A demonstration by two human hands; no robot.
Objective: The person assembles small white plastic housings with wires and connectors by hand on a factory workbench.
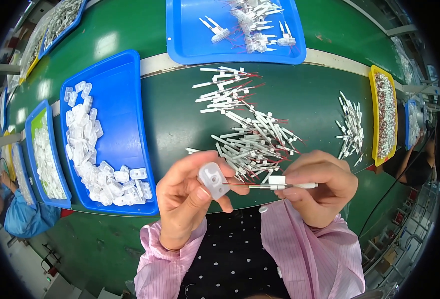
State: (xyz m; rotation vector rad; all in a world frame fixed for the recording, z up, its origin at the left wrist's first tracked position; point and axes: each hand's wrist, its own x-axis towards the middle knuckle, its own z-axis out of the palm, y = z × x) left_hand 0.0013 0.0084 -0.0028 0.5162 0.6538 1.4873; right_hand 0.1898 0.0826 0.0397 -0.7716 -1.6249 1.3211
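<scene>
Holding a clear housing [213, 180] up to a wired white part [276, 182], near edge of the desk [170, 109].
Left hand [184, 199] pinches the housing between thumb and fingers, holed face up, likely to keep the holes in sight. Right hand [322, 187] is closed on the white part, leads pointing left, presumably to steady them. Leads reach the housing's right edge; can't tell if they're inside. Just past the hands, middle: loose pile of wired parts [252, 142], probably for a short reach. Left: blue tray [122, 109] of housings, walls seemingly there to stop scatter. Right: smaller pile of white parts [350, 124], kept apart maybe to avoid mixing. Far: second blue tray [187, 35] with housings and white parts together, apparently parked clear of the hands.
</scene>
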